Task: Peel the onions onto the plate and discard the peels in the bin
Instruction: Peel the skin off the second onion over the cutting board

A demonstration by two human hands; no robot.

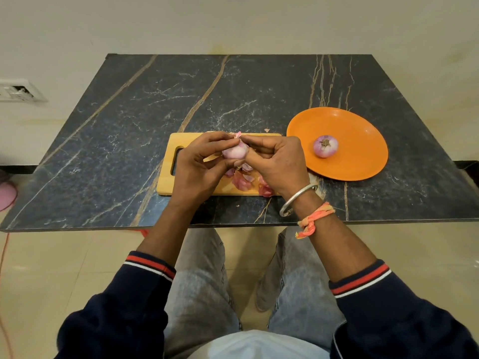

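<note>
A pale purple onion is held above the wooden cutting board. My left hand cups it from the left. My right hand pinches a strip of its skin at the top, fingertips touching the onion. Loose pink peels lie on the board under my hands. One peeled onion rests on the orange plate to the right of the board. No bin is in view.
The board and plate sit on a dark marbled table against a cream wall. A small peel scrap lies behind the board. A pink object shows on the floor at far left. My knees are under the near table edge.
</note>
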